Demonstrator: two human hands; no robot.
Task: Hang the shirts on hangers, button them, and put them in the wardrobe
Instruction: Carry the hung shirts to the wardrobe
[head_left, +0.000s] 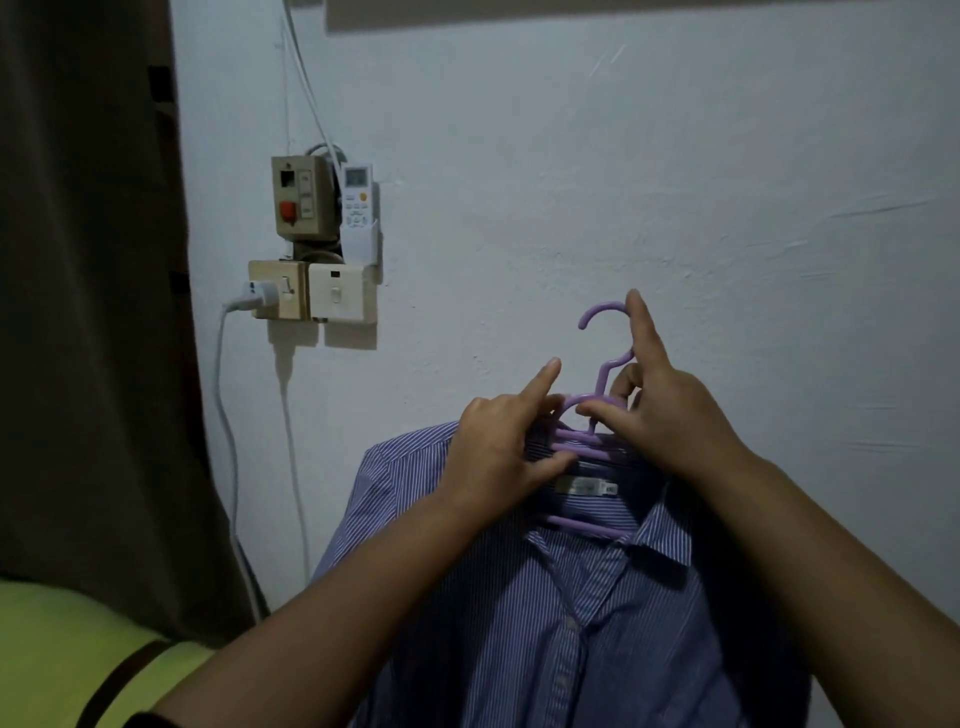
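At lower centre of the frame I hold the blue striped cotton shirt (545, 597) on lilac plastic hangers (587, 441), left hand (498, 457) pinching its collar, right hand (660, 410) gripping the hanger neck; buttoning and the wardrobe remain.

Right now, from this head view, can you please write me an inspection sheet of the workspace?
Surface: nothing seen; the work is held up before the wall.
Job's things: blue striped shirt draped on the purple hanger, collar open; placket lower down looks closed, buttons hard to tell.
Clutter: nothing seen.
Hands: left hand pinches hanger and collar, index finger straight; right hand grips the hanger neck below the hook.
Cables: white plug in the socket, its cable hanging down; thin white wires run up the wall.
Surroundings: switch box, remote control in a wall holder, dark curtain at left, yellow-green fabric lower left.
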